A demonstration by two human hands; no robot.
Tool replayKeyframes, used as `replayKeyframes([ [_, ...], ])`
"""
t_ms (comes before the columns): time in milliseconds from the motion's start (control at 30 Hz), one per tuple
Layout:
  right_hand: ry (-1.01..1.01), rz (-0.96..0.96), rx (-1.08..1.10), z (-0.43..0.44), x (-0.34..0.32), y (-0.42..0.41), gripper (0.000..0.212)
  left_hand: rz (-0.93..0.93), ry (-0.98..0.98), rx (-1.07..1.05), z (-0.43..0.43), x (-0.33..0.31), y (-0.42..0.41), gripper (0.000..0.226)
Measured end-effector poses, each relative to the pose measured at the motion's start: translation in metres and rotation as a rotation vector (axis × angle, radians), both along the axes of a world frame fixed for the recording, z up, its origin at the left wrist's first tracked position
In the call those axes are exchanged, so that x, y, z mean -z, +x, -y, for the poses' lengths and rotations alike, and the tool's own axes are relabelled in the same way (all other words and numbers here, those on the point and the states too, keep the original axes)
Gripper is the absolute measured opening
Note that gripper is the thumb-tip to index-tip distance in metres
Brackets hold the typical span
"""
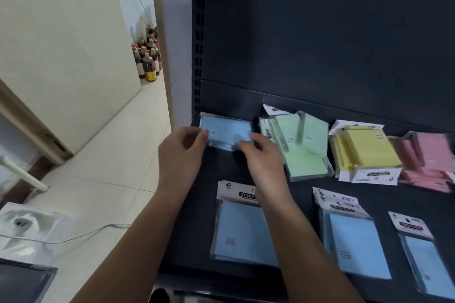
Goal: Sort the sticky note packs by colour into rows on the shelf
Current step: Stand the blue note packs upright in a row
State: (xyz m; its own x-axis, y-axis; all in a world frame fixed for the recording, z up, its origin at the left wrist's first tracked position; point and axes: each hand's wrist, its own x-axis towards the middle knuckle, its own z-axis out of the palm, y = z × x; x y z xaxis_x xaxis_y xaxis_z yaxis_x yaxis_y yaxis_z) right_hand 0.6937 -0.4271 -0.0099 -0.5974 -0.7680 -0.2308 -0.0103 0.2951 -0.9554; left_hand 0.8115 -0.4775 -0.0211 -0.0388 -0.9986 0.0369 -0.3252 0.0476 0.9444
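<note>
Both bare forearms were extended forward, side by side, from the lower edge of the view. The left hand (182,155) was seen pinched, thumb against fingers, on the left edge of a blue pack (227,130). The right hand (264,162) was curled round its right corner, knuckles up.

Coloured sticky note packs (243,231) on shelf (381,194)

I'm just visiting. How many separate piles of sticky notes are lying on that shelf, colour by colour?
Blue: 4 (back blue pile, held by the left hand and right hand; front-left blue pile; front-middle blue pile; front-right blue pile)
Green: 1 (green pile)
Yellow: 1 (yellow pile)
Pink: 1 (pink pile)
Total: 7 piles; the packs inside each pile cannot be counted.
</note>
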Motion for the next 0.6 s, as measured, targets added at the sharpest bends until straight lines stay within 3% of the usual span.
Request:
replayKeyframes([
  [133, -0.222, 0.126, 0.168, -0.008, -0.005, 0.0, 0.008, -0.295, 0.117, -0.095, -0.005, -0.014, 0.0, 0.021],
  [233, -0.318, 0.214, 0.193, -0.018, -0.009, -0.005, 0.016, -0.405, 0.227, 0.073, -0.014, -0.021, 0.003, 0.02],
  [367, -0.294, 0.197, 0.074, -0.041, -0.016, -0.02, 0.026, -0.411, 0.258, 0.343, -0.027, -0.025, 0.011, 0.043],
  [467, -0.201, 0.107, -0.063, -0.062, -0.022, -0.024, 0.037, -0.45, 0.262, 0.409, -0.04, -0.024, 0.01, 0.048],
  [600, -0.131, 0.063, -0.158, -0.09, -0.02, -0.025, 0.049, -0.522, 0.281, 0.352, -0.058, -0.019, 0.009, 0.03],
])
